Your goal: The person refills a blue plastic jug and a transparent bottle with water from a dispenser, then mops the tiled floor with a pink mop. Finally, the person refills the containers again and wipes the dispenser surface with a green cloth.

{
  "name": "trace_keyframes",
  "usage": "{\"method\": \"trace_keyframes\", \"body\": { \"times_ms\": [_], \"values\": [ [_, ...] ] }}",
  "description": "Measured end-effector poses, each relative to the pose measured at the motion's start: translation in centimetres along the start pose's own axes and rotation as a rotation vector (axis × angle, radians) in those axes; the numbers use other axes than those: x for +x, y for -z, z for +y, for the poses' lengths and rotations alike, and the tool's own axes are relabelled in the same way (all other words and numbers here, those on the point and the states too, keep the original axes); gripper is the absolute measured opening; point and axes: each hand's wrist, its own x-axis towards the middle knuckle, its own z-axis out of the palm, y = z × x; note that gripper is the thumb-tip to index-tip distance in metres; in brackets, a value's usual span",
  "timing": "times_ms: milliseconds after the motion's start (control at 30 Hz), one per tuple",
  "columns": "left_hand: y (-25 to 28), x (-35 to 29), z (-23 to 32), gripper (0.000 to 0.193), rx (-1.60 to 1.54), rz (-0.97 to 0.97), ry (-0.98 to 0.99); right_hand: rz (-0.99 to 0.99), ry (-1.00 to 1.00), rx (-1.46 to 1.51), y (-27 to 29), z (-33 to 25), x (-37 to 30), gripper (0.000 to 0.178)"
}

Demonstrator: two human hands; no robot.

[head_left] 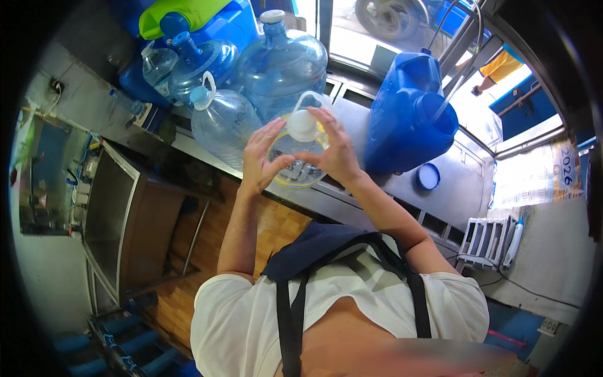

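Both hands partly hide the clear plastic bottle with a white round cap [299,148], left of the blue plastic jerrycan [397,119]. Left hand [264,154] and right hand [338,149] curve openly around it, thumbs apart from fingers; whether they touch it, I cannot tell. Farther left of the jerrycan, four overlapping translucent plastic bottles [279,66] stand; one round blue lid [428,177] lies near its base.

Right of the jug [397,119], digits [564,166] are printed on a sheet [524,182]; left, letters [239,115] are seen on a bottle [217,129].
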Motion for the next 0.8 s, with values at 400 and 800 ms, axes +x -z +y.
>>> {"method": "trace_keyframes", "body": {
  "times_ms": [400,800],
  "values": [
    [9.0,7.9,-12.6,0.082,0.559,0.490,0.625,0.192,-0.090,-0.207,-3.8,-1.7,-0.2,0.075],
    [20.4,4.1,-17.4,0.069,0.564,0.847,0.660,0.154,-0.081,0.110,-5.5,-1.7,0.8,0.064]
  ]
}}
